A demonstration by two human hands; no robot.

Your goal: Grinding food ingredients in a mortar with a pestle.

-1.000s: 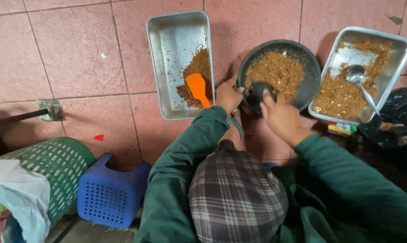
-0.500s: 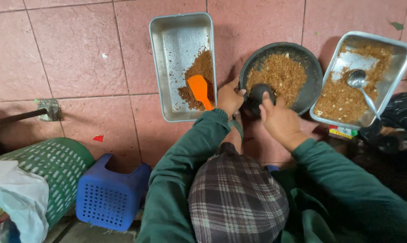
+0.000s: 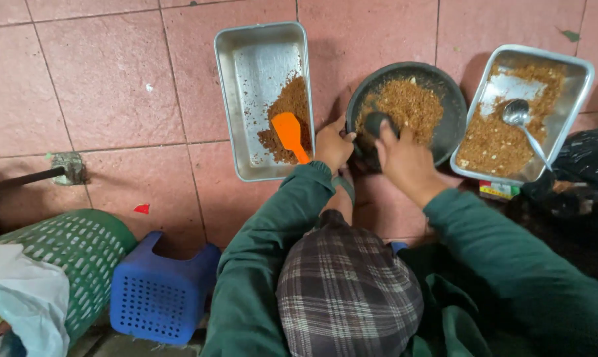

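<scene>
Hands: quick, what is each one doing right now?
Left hand: closed on the rim of the dark bowl.
Right hand: closed around the dark pestle in the bowl.

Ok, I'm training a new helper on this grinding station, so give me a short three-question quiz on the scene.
1. True or false: the orange spatula lies in the left tray.
2. Which hand grips the pestle? A) left B) right
3. What lies in the right tray besides the brown grounds?

Key:
1. True.
2. B: the right hand holds it in the mortar, while the left hand steadies the rim.
3. A metal spoon.
</scene>
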